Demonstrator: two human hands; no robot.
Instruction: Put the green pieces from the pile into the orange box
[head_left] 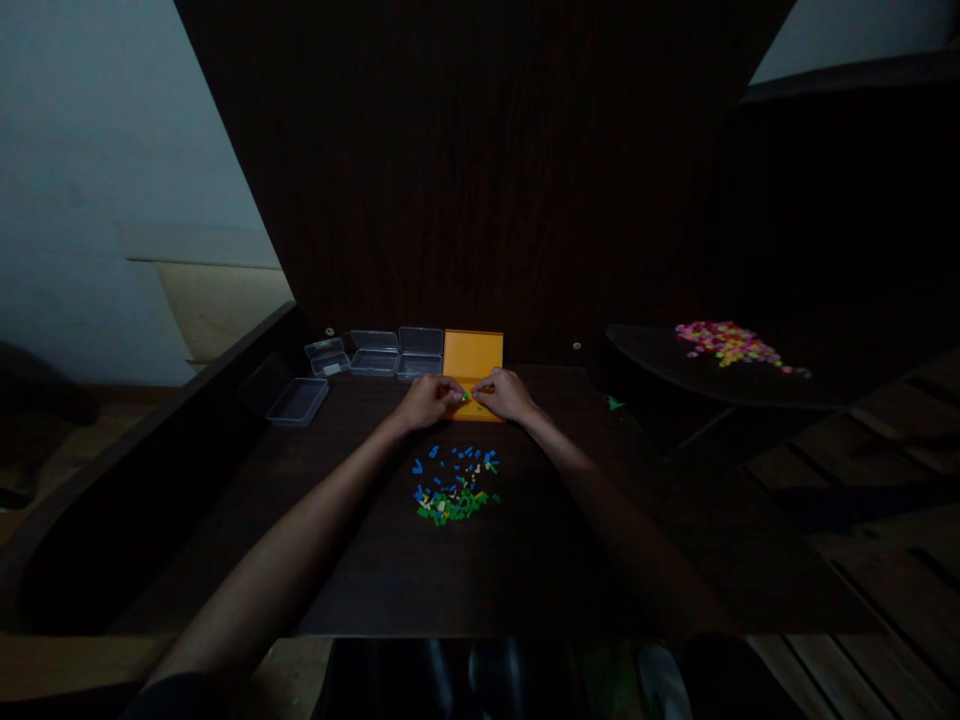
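Both my arms reach forward over a dark wooden table. My left hand and my right hand meet over the lower half of an open orange box, fingers pinched together on a tiny green piece. A loose pile of small blue, green, yellow and white pieces lies on the table just in front of my hands.
Several clear plastic boxes stand open left of the orange box, one more nearer the left edge. A heap of pink and yellow pieces lies on a dark shelf at right. A small green piece sits near it.
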